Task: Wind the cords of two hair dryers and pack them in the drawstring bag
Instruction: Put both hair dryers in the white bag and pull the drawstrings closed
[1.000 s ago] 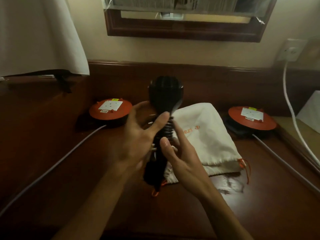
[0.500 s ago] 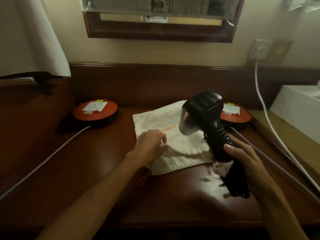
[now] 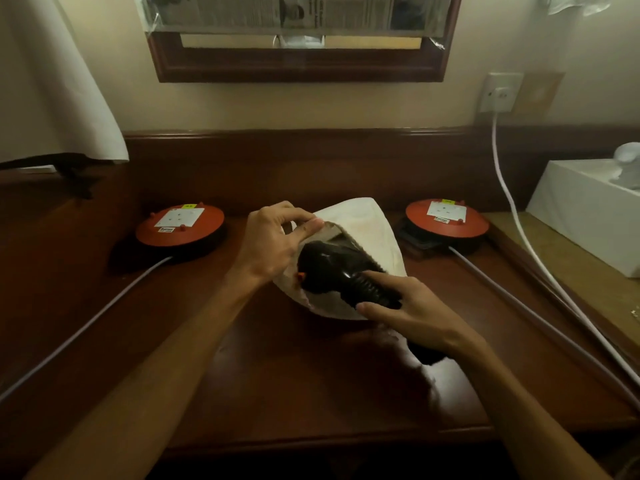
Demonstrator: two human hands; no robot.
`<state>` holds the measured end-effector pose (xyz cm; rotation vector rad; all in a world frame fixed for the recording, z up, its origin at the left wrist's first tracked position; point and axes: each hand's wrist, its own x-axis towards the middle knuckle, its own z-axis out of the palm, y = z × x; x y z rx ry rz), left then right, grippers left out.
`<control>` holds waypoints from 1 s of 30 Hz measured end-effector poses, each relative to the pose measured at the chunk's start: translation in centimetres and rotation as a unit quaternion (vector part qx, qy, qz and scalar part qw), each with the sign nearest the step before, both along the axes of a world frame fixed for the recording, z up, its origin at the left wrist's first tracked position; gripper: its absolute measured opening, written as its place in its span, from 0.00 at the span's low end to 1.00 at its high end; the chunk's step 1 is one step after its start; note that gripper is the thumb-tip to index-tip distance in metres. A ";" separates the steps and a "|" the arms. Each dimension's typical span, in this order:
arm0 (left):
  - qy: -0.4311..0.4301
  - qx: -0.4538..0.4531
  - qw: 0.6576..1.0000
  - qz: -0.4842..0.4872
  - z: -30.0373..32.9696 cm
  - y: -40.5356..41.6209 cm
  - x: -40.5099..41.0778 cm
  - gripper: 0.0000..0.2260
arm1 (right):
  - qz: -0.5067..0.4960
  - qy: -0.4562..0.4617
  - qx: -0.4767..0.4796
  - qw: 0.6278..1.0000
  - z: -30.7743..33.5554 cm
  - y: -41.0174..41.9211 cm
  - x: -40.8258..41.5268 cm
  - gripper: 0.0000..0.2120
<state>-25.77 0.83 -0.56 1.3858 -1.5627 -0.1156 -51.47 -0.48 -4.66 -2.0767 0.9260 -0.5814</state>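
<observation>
The handle of the black hair dryer (image 3: 341,273), wrapped with its wound cord, is being gripped by the right hand (image 3: 412,311), the fingers curled around it and the thumb lying along the near side. From that hand the dryer's long axis is running toward about 10 o'clock, its head leading and its handle end trailing toward 4 o'clock under the palm. The head is being passed into the mouth of the white drawstring bag (image 3: 367,230), which is lying directly ahead of it along the same line, so the coming push is judged to depend on keeping the axis aimed at that opening. At 10 o'clock from the right hand, the upper edge of the bag's mouth is being pinched and lifted by the left hand (image 3: 277,242), finger and thumb closed on the cloth, so that the opening is being held wide. The right hand is the nearer one to the dryer; the left is touching only the bag. The bag's lower side is resting on the dark wooden surface (image 3: 311,375). A second dryer cannot be made out.
</observation>
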 end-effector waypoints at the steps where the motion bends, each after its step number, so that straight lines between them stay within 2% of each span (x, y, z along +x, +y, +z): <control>1: -0.009 -0.017 1.000 -0.015 0.4 0.3 -0.4 0.06 | -0.017 0.023 -0.022 0.999 0.0 -0.1 1.0 0.26; 3: -0.034 -0.041 0.998 -0.044 0.9 0.9 -1.1 0.06 | -0.061 0.055 -0.082 0.993 0.1 -0.4 3.3 0.27; 6: -0.075 -0.056 0.993 -0.072 1.3 1.5 -1.8 0.06 | -0.088 0.084 -0.148 0.982 -0.2 -0.7 6.8 0.22; 10: -0.082 -0.058 0.991 -0.084 1.5 1.5 -2.1 0.07 | -0.091 0.167 -0.179 0.965 -0.2 -1.4 10.4 0.24; 13: -0.068 -0.060 0.993 -0.077 1.5 1.5 -1.7 0.07 | -0.100 0.241 -0.195 0.945 -0.4 -2.2 11.6 0.17; 15: -0.059 -0.057 0.994 -0.074 1.5 1.6 -1.3 0.07 | -0.108 0.239 -0.184 0.947 -1.0 -2.9 12.3 0.17; 19: -0.055 -0.050 0.995 -0.072 1.4 1.6 -0.3 0.07 | -0.108 0.239 -0.120 0.958 -0.9 -4.4 12.7 0.23; 23: -0.055 -0.044 0.995 -0.072 1.2 1.8 1.1 0.06 | -0.094 0.153 -0.114 0.977 -0.5 -2.8 8.2 0.32; 26: -0.041 -0.043 0.995 -0.075 0.9 1.7 1.1 0.06 | -0.103 0.170 -0.099 0.975 -1.3 -1.9 6.4 0.44; 27: -0.037 -0.043 0.995 -0.081 0.8 1.7 0.9 0.06 | -0.105 0.155 -0.100 0.977 -1.5 -2.0 6.5 0.42; 30: -0.043 -0.025 0.992 -0.120 0.5 2.0 -0.3 0.05 | -0.116 0.074 -0.121 0.983 -1.9 -2.1 7.6 0.19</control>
